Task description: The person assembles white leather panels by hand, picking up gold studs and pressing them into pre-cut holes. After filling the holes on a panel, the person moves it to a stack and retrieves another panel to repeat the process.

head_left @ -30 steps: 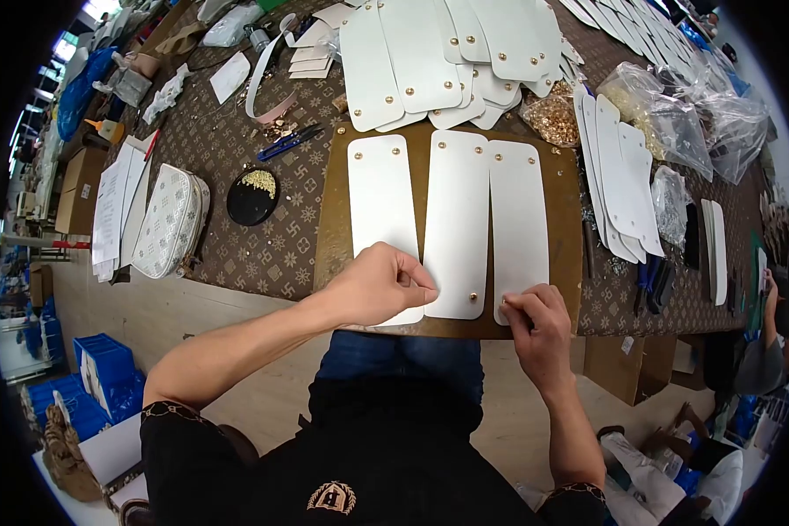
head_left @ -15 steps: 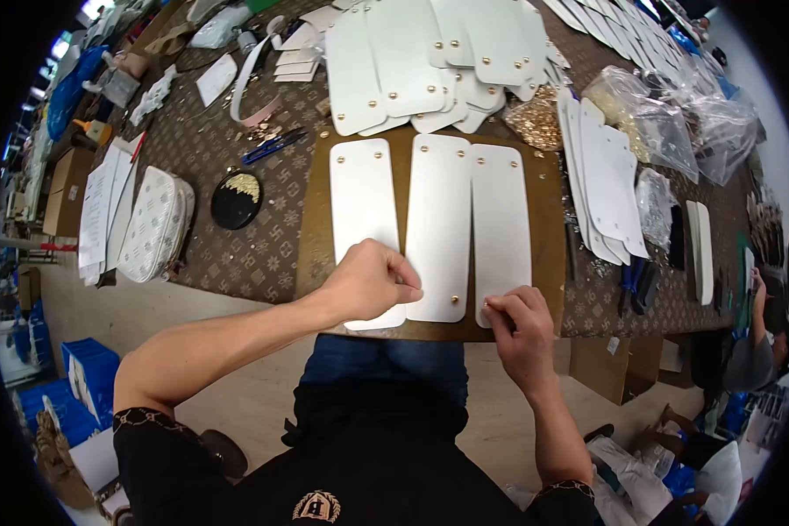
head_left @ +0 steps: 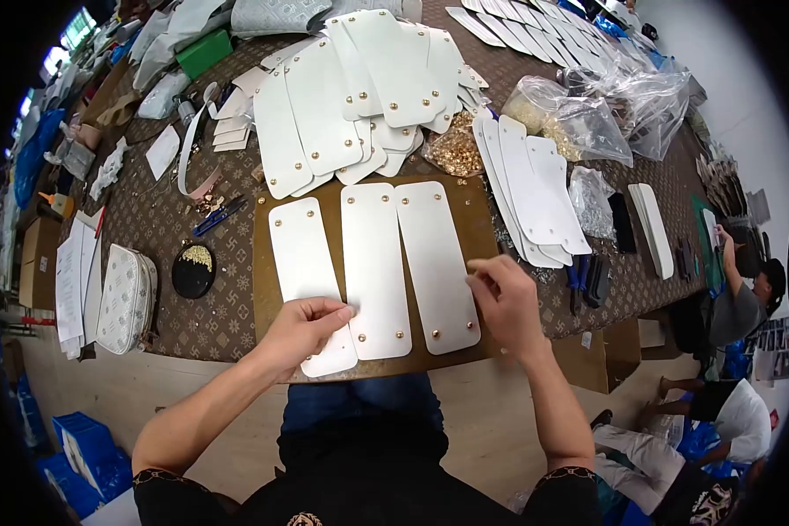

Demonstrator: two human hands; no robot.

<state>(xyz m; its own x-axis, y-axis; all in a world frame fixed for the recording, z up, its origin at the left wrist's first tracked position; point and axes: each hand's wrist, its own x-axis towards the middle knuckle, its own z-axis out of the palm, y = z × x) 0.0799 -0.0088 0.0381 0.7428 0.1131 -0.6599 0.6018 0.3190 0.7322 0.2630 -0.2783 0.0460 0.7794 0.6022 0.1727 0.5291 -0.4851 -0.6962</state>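
Note:
Three white strap-like panels with rounded corners lie on a brown board (head_left: 377, 366). Gold studs sit at both ends of the middle panel (head_left: 375, 272) and the right panel (head_left: 436, 263). The left panel (head_left: 298, 254) has gold studs at its far end; its near end is partly covered. My left hand (head_left: 311, 331) rests over that near end, thumb and forefinger pinched by the middle panel's edge. Whatever is in the pinch is hidden. Beside the right panel's edge is my right hand (head_left: 508, 302), fingers curled together, contents too small to tell.
Behind the board is a pile of studded white panels (head_left: 324, 114), with a bag of gold studs (head_left: 454, 151) beside it. More panels (head_left: 535, 188) and pliers (head_left: 579, 280) lie right. A black round dish (head_left: 194, 270) and patterned pouch (head_left: 127, 301) are left. Another person (head_left: 741, 302) is far right.
The view has shifted, showing more of the table's back. My right hand has lifted off the right panel's near end, where two studs now show. My left hand stays pinched near the left panel.

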